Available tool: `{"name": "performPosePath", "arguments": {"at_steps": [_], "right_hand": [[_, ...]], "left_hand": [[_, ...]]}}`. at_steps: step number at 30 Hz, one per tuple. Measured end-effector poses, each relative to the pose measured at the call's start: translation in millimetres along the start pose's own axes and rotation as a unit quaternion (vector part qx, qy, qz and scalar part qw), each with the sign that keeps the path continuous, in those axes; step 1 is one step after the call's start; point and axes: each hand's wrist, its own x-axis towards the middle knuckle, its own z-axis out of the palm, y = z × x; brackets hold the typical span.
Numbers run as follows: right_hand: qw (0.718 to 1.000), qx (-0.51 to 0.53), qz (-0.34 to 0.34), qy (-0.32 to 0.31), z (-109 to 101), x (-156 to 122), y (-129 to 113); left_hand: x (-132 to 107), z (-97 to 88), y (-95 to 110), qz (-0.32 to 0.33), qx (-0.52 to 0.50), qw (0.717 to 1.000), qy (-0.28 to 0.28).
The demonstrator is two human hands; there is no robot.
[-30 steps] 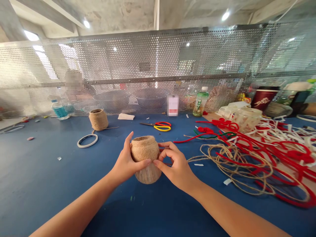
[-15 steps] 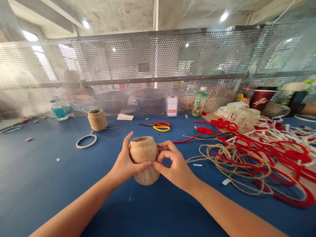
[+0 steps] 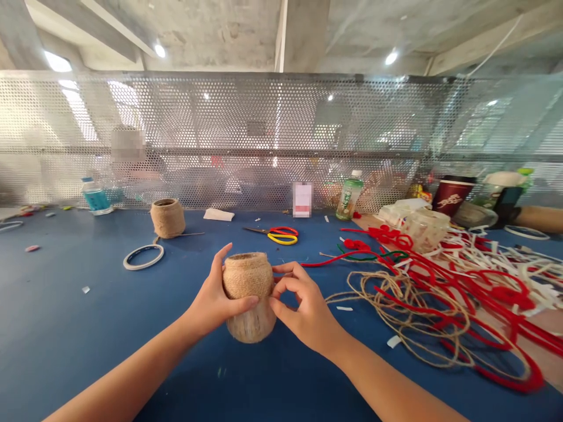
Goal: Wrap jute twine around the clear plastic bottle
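A glass jar (image 3: pixel 251 325) stands in front of me, its upper part wound with jute twine (image 3: pixel 248 280) and its lower glass bare. My left hand (image 3: pixel 222 302) grips the jar from the left, thumb across the front and fingers behind it. At the jar's right side, my right hand (image 3: pixel 303 305) pinches the twine against the winding; the strand between the fingertips is mostly hidden. From behind that hand the strand leads right into a loose heap of twine (image 3: pixel 373 293) on the blue table (image 3: pixel 197 381).
Scissors (image 3: pixel 281 235) lie beyond the jar. Back left are a fully wrapped jar (image 3: pixel 168 220), a tape ring (image 3: pixel 143 257) and a blue bottle (image 3: pixel 95 198). Right are red fuzzy strips (image 3: pixel 466 266), clear jars (image 3: pixel 424 228), a green-labelled bottle (image 3: pixel 349 198) and a dark red cup (image 3: pixel 453 196).
The view has tilted up slightly and shifted, so the table's contents sit lower and further left. Both hands keep their hold at the jar; the left thumb and right fingertips are slightly further apart.
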Motion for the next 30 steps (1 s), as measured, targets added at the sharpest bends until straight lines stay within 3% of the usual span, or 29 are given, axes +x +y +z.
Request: {"name": "performPosePath", "arguments": {"at_steps": [5, 14, 20, 30], "right_hand": [[0.999, 0.012, 0.051, 0.011, 3, 0, -1], [0.978, 0.148, 0.140, -0.039, -4, 8, 6], [0.989, 0.122, 0.086, -0.017, -6, 11, 11], [0.989, 0.125, 0.044, -0.060, -7, 10, 15]], "left_hand": [[-2, 1.8, 1, -0.007, 0.017, 1.000, 0.008], [-2, 0.8, 0, -0.004, 0.053, 0.998, 0.013], [-2, 0.5, 1, -0.012, 0.037, 0.999, 0.001], [-2, 0.7, -6, -0.027, 0.039, 0.998, 0.030]]}}
